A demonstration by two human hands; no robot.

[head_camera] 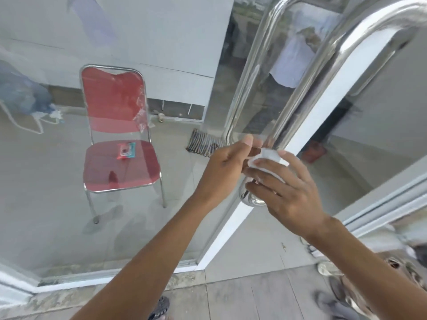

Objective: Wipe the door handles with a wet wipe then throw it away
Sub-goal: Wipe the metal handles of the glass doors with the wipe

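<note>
Wipe (269,158): white, crumpled, sitting at the lower end of the near handle, between your two hands.
Near handle (342,61): a shiny steel tube on the white door edge; it bends over at the top right and runs down to the wipe, with its foot showing just below your right fingers.
Far handle (251,72): a second steel tube on the other side of the glass, running alongside the near one and ending just above your left thumb.
Left hand (225,168): your fingers are curled in and your thumb reaches up to the wipe's left edge; you pinch the wipe there.
Right hand (286,195): your fingers are curled over the wipe from the right, pressing it round the near handle.
Door (231,229): glass with a white frame, its edge running diagonally from top right down to the floor.
Chair (120,144): red seat and back on a metal frame, seen through the glass, well to the left of your hands.
Pack (126,151): a small flat red and teal packet lying on the chair seat.
Mat (203,144): dark, striped, on the floor behind the glass, just left of your left hand.
Floor (249,294): grey tiles under your arms; a dark shoe (160,307) shows at the bottom edge.
</note>
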